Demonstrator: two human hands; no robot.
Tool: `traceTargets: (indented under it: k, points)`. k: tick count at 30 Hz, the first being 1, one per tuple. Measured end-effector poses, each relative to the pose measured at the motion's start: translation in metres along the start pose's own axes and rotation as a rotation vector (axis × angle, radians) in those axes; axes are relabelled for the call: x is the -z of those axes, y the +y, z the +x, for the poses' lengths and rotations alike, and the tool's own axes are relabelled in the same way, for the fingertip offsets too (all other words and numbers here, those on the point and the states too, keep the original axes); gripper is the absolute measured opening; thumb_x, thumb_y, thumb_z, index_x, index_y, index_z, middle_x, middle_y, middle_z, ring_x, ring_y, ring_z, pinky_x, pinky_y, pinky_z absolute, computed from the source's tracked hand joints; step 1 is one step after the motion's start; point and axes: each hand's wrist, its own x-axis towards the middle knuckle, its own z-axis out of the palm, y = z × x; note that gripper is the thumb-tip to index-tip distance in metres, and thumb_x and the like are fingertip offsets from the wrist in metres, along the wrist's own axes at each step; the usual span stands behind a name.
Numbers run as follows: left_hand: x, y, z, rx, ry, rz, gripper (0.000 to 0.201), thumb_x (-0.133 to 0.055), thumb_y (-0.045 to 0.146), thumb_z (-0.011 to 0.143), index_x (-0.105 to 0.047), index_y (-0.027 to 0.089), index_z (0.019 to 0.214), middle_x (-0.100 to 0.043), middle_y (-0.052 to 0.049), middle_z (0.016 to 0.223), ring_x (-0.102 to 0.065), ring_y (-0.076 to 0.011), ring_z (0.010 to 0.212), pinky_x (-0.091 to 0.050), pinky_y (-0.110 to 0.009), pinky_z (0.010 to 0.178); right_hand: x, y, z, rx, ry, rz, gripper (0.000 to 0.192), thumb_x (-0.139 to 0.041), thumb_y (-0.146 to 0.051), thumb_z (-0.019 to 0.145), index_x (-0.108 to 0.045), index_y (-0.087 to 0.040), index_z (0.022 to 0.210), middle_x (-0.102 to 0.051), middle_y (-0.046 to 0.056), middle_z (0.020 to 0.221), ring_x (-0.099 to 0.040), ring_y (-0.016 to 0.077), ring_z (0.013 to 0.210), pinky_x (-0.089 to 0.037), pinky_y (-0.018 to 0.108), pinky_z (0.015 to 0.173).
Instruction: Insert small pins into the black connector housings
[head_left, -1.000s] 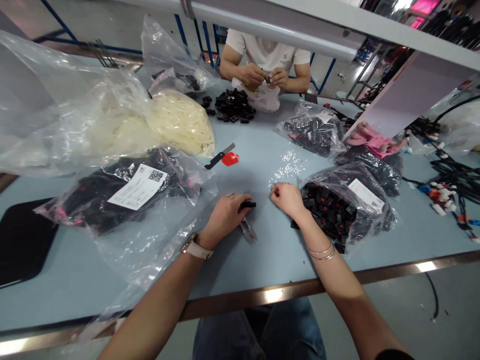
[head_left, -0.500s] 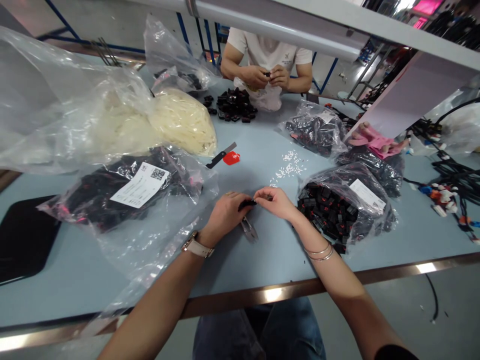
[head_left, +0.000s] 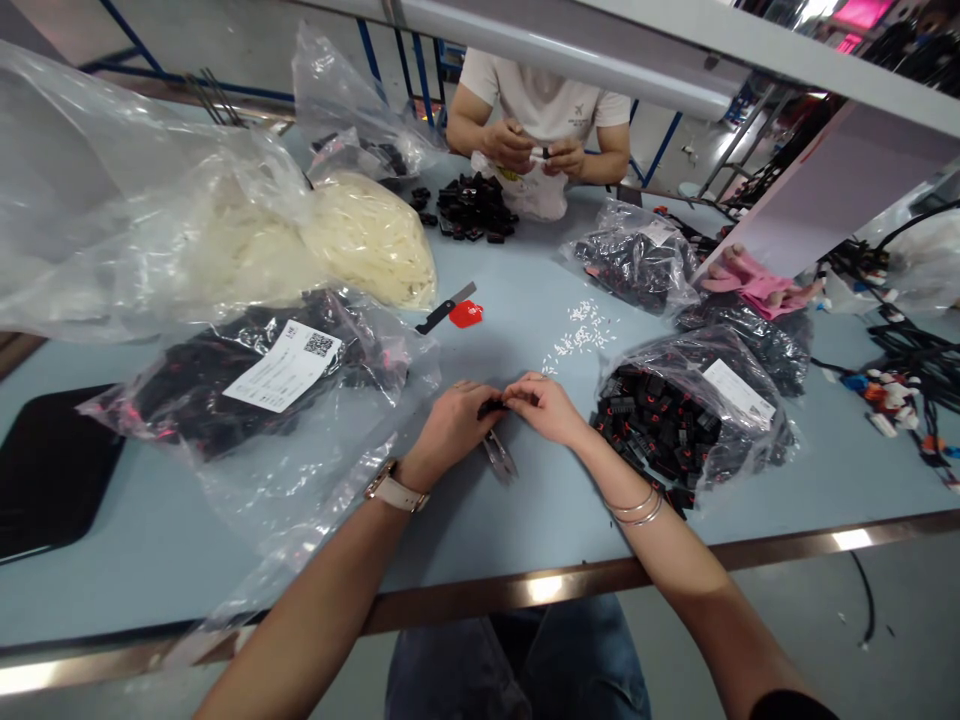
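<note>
My left hand (head_left: 452, 422), with a watch at the wrist, is closed around a small black connector housing (head_left: 491, 407). The jaws of a metal hand tool, like pliers (head_left: 500, 460), show just below that hand; its handles are hidden. Thumb and fingertips of my right hand (head_left: 553, 407) are pinched together against the right end of the housing. Whatever is in that pinch is too small to make out. To the right, black connector housings with red parts (head_left: 656, 420) spill from an open clear bag (head_left: 739, 400). Small white pieces (head_left: 583, 330) lie scattered beyond my hands.
A black-handled blade (head_left: 448, 308) lies beside a red piece (head_left: 466, 315). At left are a labelled bag of dark parts (head_left: 217, 390), a bag of cream pieces (head_left: 367, 240) and a black tray-like object (head_left: 49, 470). Opposite, a co-worker (head_left: 540, 120) handles a small part near piled black housings (head_left: 474, 208).
My right hand has moved slightly left, its fingertips now against the housing in my left hand. Across the table, the co-worker's hands have shifted a little apart.
</note>
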Motion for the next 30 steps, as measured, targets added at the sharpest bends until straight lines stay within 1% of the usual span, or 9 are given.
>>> traceTargets:
  k: [5, 7, 16, 21, 24, 27, 30]
  points:
    - [-0.003, -0.002, -0.001, 0.093, 0.029, -0.064, 0.024, -0.063, 0.013, 0.073, -0.057, 0.017, 0.096, -0.066, -0.004, 0.084, -0.063, -0.0211, 0.083, -0.050, -0.033, 0.073, -0.003, 0.000, -0.001, 0.024, 0.025, -0.049, 0.013, -0.060, -0.014, 0.080, -0.071, -0.019, 0.085, -0.054, -0.002, 0.077, -0.046, 0.0069, 0.061, -0.040, 0.022, 0.063]
    - [-0.004, -0.002, -0.001, 0.103, 0.038, -0.087, 0.028, -0.063, 0.013, 0.072, -0.053, 0.018, 0.098, -0.066, -0.003, 0.084, -0.064, -0.0205, 0.083, -0.051, -0.032, 0.073, -0.004, -0.001, -0.001, 0.026, 0.031, -0.072, 0.013, -0.061, -0.014, 0.080, -0.071, -0.019, 0.086, -0.054, -0.001, 0.078, -0.046, 0.0072, 0.061, -0.040, 0.022, 0.063]
    - [-0.005, -0.002, -0.002, 0.093, 0.054, -0.099, 0.030, -0.063, 0.014, 0.072, -0.049, 0.020, 0.098, -0.065, -0.002, 0.081, -0.065, -0.0203, 0.081, -0.051, -0.032, 0.071, -0.004, -0.009, -0.003, 0.027, 0.033, -0.154, 0.015, -0.059, -0.013, 0.080, -0.071, -0.020, 0.085, -0.057, 0.000, 0.079, -0.049, 0.0093, 0.066, -0.040, 0.023, 0.064]
    - [-0.003, 0.000, -0.001, 0.119, 0.044, -0.105, 0.032, -0.064, 0.014, 0.071, -0.049, 0.019, 0.098, -0.066, -0.002, 0.082, -0.065, -0.0199, 0.080, -0.051, -0.031, 0.070, -0.001, -0.013, -0.005, 0.043, 0.019, -0.244, 0.016, -0.057, -0.016, 0.082, -0.071, -0.019, 0.088, -0.059, 0.002, 0.082, -0.053, 0.0109, 0.072, -0.040, 0.023, 0.064]
    - [-0.001, 0.002, 0.000, 0.154, 0.023, -0.105, 0.032, -0.064, 0.015, 0.071, -0.048, 0.019, 0.098, -0.067, -0.002, 0.081, -0.065, -0.0195, 0.078, -0.050, -0.031, 0.069, -0.001, -0.015, -0.008, 0.066, 0.009, -0.339, 0.017, -0.056, -0.018, 0.083, -0.072, -0.020, 0.090, -0.061, 0.003, 0.087, -0.054, 0.0120, 0.074, -0.042, 0.025, 0.069]
    - [0.000, 0.004, 0.000, 0.184, 0.012, -0.099, 0.033, -0.065, 0.016, 0.071, -0.048, 0.018, 0.099, -0.067, -0.002, 0.078, -0.065, -0.0195, 0.076, -0.050, -0.031, 0.069, -0.002, -0.014, -0.010, 0.091, -0.004, -0.428, 0.020, -0.054, -0.020, 0.086, -0.072, -0.022, 0.094, -0.063, 0.004, 0.092, -0.056, 0.0135, 0.079, -0.042, 0.026, 0.073]
    - [0.000, 0.004, 0.001, 0.186, 0.011, -0.106, 0.031, -0.065, 0.018, 0.072, -0.048, 0.019, 0.099, -0.067, -0.001, 0.077, -0.065, -0.0194, 0.075, -0.050, -0.031, 0.068, -0.003, -0.009, -0.009, 0.094, 0.013, -0.405, 0.020, -0.054, -0.020, 0.086, -0.072, -0.023, 0.094, -0.063, 0.004, 0.093, -0.056, 0.0132, 0.080, -0.042, 0.026, 0.074]
